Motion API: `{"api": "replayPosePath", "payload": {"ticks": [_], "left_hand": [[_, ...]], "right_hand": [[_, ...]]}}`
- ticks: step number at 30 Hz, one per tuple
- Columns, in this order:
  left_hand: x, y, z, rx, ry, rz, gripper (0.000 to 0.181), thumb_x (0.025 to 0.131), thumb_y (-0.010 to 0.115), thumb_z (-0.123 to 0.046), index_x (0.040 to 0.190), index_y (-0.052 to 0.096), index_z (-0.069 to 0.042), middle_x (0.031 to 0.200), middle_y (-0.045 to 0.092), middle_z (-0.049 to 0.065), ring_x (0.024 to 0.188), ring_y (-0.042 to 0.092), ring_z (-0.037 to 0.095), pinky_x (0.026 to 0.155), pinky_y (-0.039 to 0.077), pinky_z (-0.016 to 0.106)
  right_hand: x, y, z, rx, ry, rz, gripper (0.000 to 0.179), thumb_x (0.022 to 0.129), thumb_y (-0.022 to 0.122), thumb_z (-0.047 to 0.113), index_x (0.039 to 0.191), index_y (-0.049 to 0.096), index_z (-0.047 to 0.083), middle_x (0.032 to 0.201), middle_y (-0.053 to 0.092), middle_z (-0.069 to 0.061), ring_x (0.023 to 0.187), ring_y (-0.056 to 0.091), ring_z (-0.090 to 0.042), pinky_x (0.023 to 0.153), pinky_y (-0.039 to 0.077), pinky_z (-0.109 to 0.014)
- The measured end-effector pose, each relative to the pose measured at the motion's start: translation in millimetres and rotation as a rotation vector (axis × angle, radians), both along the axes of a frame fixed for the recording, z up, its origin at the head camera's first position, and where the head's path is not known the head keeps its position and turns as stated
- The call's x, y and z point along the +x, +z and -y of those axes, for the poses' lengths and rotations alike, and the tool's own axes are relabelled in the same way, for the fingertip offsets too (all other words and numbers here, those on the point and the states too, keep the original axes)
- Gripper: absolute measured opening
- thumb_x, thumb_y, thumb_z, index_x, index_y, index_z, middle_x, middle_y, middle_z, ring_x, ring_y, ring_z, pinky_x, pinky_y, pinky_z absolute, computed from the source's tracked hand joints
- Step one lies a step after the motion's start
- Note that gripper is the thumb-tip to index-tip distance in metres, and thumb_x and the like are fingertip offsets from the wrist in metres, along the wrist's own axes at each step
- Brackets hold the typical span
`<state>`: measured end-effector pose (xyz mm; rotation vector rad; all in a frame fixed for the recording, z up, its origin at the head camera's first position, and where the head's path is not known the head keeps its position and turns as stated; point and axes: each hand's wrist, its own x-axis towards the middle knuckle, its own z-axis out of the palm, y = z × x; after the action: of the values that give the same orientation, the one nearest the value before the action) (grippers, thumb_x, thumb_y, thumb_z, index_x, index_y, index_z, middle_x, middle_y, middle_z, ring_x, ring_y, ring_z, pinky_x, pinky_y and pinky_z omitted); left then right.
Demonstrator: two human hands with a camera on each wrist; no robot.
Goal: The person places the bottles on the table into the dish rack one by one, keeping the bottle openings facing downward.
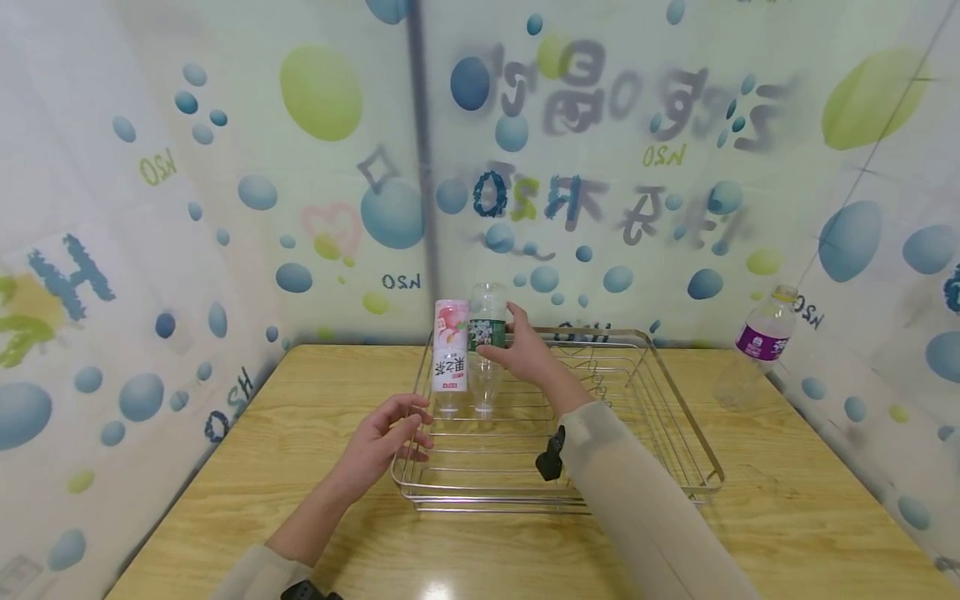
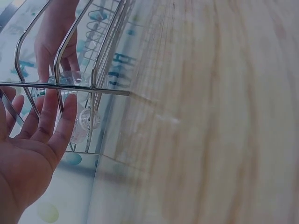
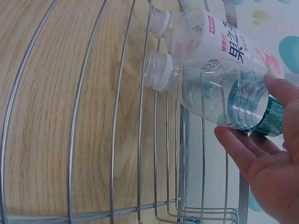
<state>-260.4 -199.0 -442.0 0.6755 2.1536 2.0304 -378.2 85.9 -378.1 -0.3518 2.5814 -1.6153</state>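
Note:
A clear plastic bottle with a green label [image 1: 487,332] stands upside down in a metal wire rack [image 1: 684,406], neck toward the rack's wires. My right hand [image 1: 525,354] grips it around the label, thumb on the near side. Beside it on the left, another upside-down bottle with a pink and white label [image 1: 450,346] leans in the rack. In the right wrist view both uncapped necks show, the green-label bottle [image 3: 201,93] nearer. My left hand [image 1: 382,446] is at the rack's left edge, fingers loosely bent and holding nothing; whether they touch the wires I cannot tell.
A clear bottle with a purple label [image 1: 762,343] and a yellowish cap stands upright on the wooden table [image 1: 330,392], right of the rack. Walls covered with a dotted, printed sheet [image 1: 525,125] enclose the table at the back and sides.

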Motion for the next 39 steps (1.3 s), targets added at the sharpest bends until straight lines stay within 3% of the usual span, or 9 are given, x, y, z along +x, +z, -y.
{"api": "replayPosePath", "payload": {"ticks": [6,15,29,39], "left_hand": [[0.9,0.6,0.1,-0.011,0.011,0.014,0.038,0.117,0.053,-0.018,0.146,0.048,0.006,0.122,0.066,0.005,0.097,0.075,0.022,0.085,0.07,0.043],[0.8,0.6,-0.2,-0.009,0.01,0.009,0.04,0.117,0.053,-0.018,0.147,0.046,0.008,0.123,0.066,0.006,0.097,0.075,0.022,0.085,0.07,0.043],[1.2,1.2,-1.0,-0.005,0.005,0.005,0.041,0.117,0.053,-0.018,0.146,0.046,0.01,0.122,0.066,0.007,0.097,0.075,0.022,0.084,0.07,0.043],[1.3,1.8,-1.1,-0.008,0.01,0.012,0.043,0.117,0.053,-0.019,0.147,0.045,0.01,0.122,0.065,0.007,0.097,0.076,0.022,0.084,0.07,0.043]], "right_hand": [[3.8,1.0,0.5,0.042,0.003,0.001,0.11,0.104,0.079,0.03,0.177,-0.002,0.017,0.167,0.044,-0.026,0.142,0.061,-0.043,0.118,0.054,-0.056],[2.4,-1.6,-0.3,0.075,-0.006,0.02,0.111,0.103,0.08,0.034,0.178,-0.002,0.022,0.17,0.041,-0.024,0.14,0.062,-0.041,0.102,0.065,-0.049],[5.6,-0.8,-2.7,0.109,0.042,0.018,0.108,0.105,0.077,0.036,0.178,-0.001,0.02,0.17,0.042,-0.026,0.152,0.052,-0.042,0.114,0.058,-0.054],[4.6,-1.3,-2.3,0.132,0.032,0.002,0.106,0.105,0.076,0.038,0.178,0.002,0.017,0.168,0.044,-0.027,0.154,0.049,-0.044,0.127,0.044,-0.06]]}}
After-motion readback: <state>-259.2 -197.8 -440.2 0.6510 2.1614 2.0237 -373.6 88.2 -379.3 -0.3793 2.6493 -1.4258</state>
